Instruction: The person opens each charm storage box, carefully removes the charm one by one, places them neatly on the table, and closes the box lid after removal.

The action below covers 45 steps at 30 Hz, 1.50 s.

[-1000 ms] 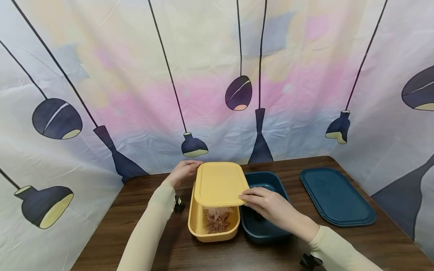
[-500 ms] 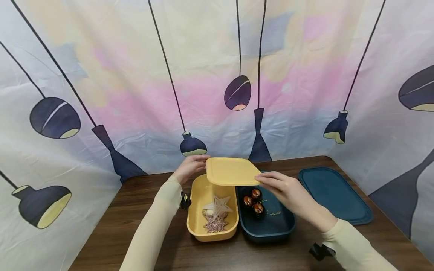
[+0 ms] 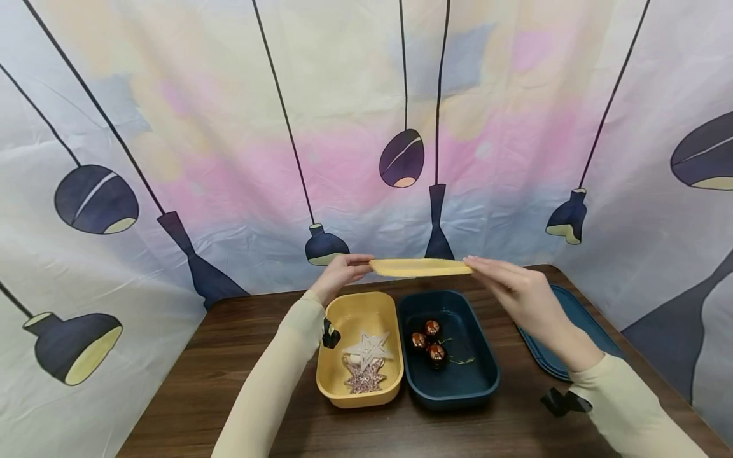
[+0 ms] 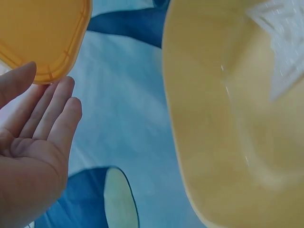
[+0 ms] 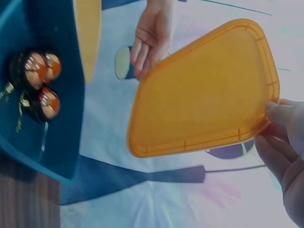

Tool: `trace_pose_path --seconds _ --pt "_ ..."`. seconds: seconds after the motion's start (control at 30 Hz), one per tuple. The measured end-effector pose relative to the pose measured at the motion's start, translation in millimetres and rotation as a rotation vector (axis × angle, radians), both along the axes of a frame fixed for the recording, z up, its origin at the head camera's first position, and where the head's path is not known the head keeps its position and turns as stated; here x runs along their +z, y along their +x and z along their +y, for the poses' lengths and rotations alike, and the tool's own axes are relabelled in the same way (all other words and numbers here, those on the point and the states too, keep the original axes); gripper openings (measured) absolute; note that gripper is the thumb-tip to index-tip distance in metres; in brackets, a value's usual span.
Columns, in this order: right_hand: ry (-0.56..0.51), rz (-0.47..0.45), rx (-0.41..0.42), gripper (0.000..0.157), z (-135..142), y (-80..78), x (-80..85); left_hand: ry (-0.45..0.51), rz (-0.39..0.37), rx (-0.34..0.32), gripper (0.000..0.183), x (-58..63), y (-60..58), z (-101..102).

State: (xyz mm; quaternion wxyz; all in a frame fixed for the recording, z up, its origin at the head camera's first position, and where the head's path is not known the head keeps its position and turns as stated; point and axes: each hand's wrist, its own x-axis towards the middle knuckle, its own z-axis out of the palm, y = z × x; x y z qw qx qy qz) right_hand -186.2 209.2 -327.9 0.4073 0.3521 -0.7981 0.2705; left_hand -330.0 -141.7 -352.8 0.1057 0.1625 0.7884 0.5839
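Note:
My left hand (image 3: 343, 277) and right hand (image 3: 523, 299) hold a yellow lid (image 3: 420, 267) by opposite ends, up behind two boxes. It appears nearly edge-on from the head. In the right wrist view, right thumb and fingers pinch a corner of the lid (image 5: 204, 95), whose rimmed underside shows. The left wrist view has thumb and fingertips on either side of another corner. Below, a yellow box (image 3: 349, 312) contains a white star ornament (image 3: 371, 345) and a pinkish glittery star (image 3: 366, 380). Beside it, a dark blue box (image 3: 469, 366) contains shiny copper-red baubles (image 3: 432, 329) with gold string.
A dark blue lid (image 3: 584, 323) lies on the wooden table (image 3: 229, 356) at the right, partly hidden by my right arm. Behind the table hangs a cloth backdrop (image 3: 366, 159) printed with lamps. Both boxes stand side by side near the table's middle.
Both hands have raised the yellow lid off the yellow box, moving it up, back and rightward while tilting it edge-on. The ornaments in both boxes have come into full view.

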Motion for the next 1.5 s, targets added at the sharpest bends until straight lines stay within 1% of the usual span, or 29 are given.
trace_pose_path --seconds 0.1,0.2,0.43,0.6,0.77,0.87,0.93,1.0,1.07,1.17,1.3,1.37,1.5 --pt "-0.017 0.024 -0.03 0.052 5 -2.9 9.9 -0.001 0.014 0.001 0.041 3.5 4.5 7" --pt "-0.029 0.054 -0.06 0.053 9 -8.2 21.0 -0.007 0.034 0.002 0.04 6.7 9.8 13" --pt "-0.064 0.074 -0.104 0.052 21 -17.1 50.6 -0.004 0.063 0.0 0.036 17.4 20.8 31" --pt "-0.108 0.102 -0.164 0.049 29 -19.0 68.2 -0.029 0.096 0.012 0.034 23.8 33.6 46" --pt "-0.157 0.117 -0.221 0.042 34 -22.1 82.7 -0.012 0.124 0.049 0.033 29.2 47.5 61" --pt "-0.191 0.115 -0.238 0.038 38 -24.1 90.5 -0.029 0.154 0.041 0.033 31.8 54.9 68" --pt "-0.219 0.093 -0.237 0.036 41 -25.4 95.8 -0.047 0.175 0.027 0.033 32.7 59.4 73" --pt "-0.234 0.053 -0.242 0.034 46 -26.0 101.1 -0.085 0.215 0.019 0.033 32.6 63.3 77" --pt "-0.245 -0.013 -0.252 0.033 51 -26.0 106.4 -0.117 0.248 0.01 0.033 31.5 66.3 83" --pt "-0.256 -0.138 -0.274 0.032 60 -25.9 114.7 -0.159 0.289 -0.007 0.031 29.0 71.4 92" --pt "-0.254 -0.281 -0.308 0.034 71 -27.1 123.9 -0.18 0.294 -0.033 0.029 27.3 81.1 104" --pt "-0.239 -0.334 -0.33 0.036 76 -27.5 127.9 -0.18 0.297 -0.046 0.029 26.5 86.5 111" --pt "-0.209 -0.381 -0.361 0.039 85 -29.0 133.5 -0.165 0.311 -0.088 0.028 24.8 98.0 125"
